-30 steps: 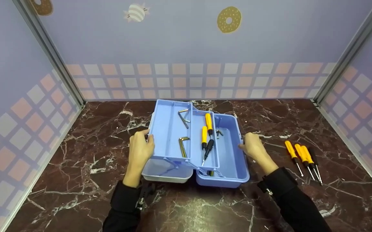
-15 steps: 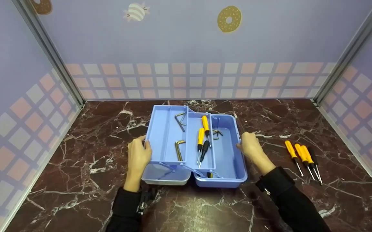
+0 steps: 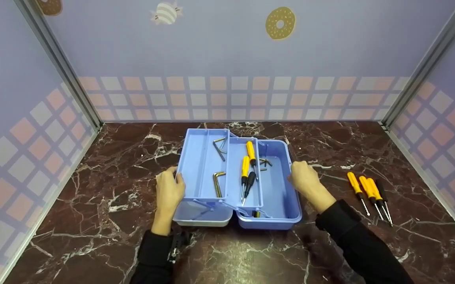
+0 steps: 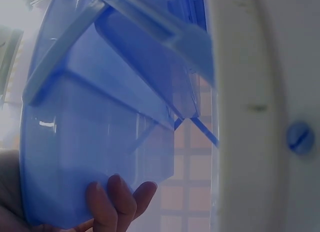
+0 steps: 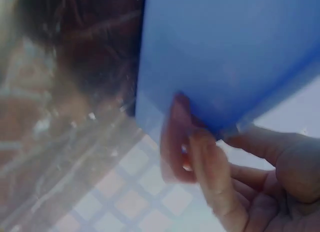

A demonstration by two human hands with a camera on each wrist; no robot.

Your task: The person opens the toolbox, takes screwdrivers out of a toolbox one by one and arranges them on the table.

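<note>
A blue cantilever toolbox point(image 3: 279, 225) stands unfolded on the dark marbled table. At the left edge of its top tray point(image 3: 193, 169), my left hand point(image 3: 169, 187) grips the tray, its fingers point(image 4: 120, 194) curled underneath in the left wrist view. On the opposite side my right hand point(image 3: 306, 177) holds the box's right rim, with bent fingers along the outer wall in the right wrist view. Hex keys point(image 3: 217, 183) lie in the top tray. The middle tray point(image 3: 233, 165) carries two yellow screwdrivers point(image 3: 245, 167) and a black-handled one point(image 3: 250, 181). Small metal pieces point(image 3: 266, 161) lie in the deep bottom.
Several more screwdrivers point(image 3: 369, 189), mostly yellow-handled, lie grouped on the table right of the right hand. The pale opened lid point(image 3: 203, 221) sits beneath the raised trays. Lilac walls with checkered bands point(image 3: 239, 98) enclose the table on the back and sides.
The top and middle trays have swung left and down with my left hand, uncovering more of the bottom compartment. My right hand stays at the right rim with a slight shift.
</note>
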